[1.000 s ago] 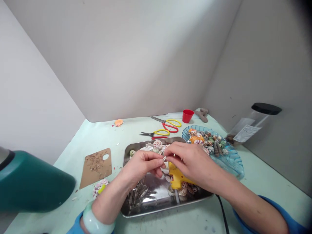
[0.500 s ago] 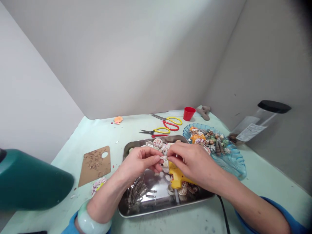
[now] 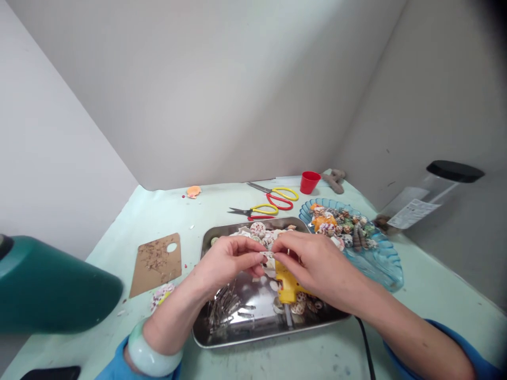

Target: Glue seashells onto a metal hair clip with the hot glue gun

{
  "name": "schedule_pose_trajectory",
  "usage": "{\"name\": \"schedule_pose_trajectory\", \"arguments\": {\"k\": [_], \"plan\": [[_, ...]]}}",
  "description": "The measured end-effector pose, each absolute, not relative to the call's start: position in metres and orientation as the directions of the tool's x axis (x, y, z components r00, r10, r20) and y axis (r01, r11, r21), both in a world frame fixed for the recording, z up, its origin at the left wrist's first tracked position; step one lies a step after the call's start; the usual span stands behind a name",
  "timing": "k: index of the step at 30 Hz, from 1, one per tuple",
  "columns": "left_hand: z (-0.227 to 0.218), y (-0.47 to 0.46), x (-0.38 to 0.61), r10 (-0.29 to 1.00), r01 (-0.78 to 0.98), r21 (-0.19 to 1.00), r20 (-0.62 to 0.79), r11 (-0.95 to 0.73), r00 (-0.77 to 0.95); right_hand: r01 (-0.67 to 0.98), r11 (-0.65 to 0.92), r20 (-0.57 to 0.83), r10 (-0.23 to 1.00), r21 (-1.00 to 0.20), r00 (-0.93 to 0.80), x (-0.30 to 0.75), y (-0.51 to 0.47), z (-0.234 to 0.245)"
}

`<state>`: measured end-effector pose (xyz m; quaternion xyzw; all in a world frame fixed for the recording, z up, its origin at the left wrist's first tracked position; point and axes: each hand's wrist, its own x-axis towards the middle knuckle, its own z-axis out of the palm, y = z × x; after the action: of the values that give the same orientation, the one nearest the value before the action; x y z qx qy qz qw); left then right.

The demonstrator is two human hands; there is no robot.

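Observation:
My left hand [image 3: 229,261] and my right hand [image 3: 312,261] meet fingertip to fingertip above a steel tray [image 3: 225,338]. Both pinch one small pale piece [image 3: 266,256], perhaps a shell on a metal clip; it is too small to name for sure. Below the hands a yellow glue gun [image 3: 288,285] lies in the tray, its black cord [image 3: 365,348] running toward me. Patterned shells [image 3: 258,229] fill the tray's far end and several metal hair clips [image 3: 225,309] lie at its near left.
A blue glass dish [image 3: 386,264] of shells stands right of the tray. Two yellow-and-red scissors [image 3: 259,211], [image 3: 277,195] and a red cup [image 3: 309,182] lie behind. A brown card [image 3: 156,264], a shell piece [image 3: 161,295] and a teal object [image 3: 51,287] are left.
Both hands stay pinched on the small piece with only slight finger shifts. The view has drifted a little, so the table appears slightly higher.

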<state>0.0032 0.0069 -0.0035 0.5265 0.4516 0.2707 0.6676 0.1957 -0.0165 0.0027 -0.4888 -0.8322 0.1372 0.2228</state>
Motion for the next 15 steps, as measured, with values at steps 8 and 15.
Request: {"name": "schedule_pose_trajectory", "arguments": {"k": [8,15], "plan": [[-0.007,0.014,-0.002,0.914,0.281,0.945,-0.256,0.168,0.314,0.857,0.429,0.125,0.903,-0.285,-0.410,0.208,-0.016,0.014],[-0.003,0.020,-0.015,0.945,0.387,0.919,-0.190,0.076,0.267,0.901,0.433,-0.048,0.900,-0.016,-0.433,0.221,-0.032,0.008]]}}
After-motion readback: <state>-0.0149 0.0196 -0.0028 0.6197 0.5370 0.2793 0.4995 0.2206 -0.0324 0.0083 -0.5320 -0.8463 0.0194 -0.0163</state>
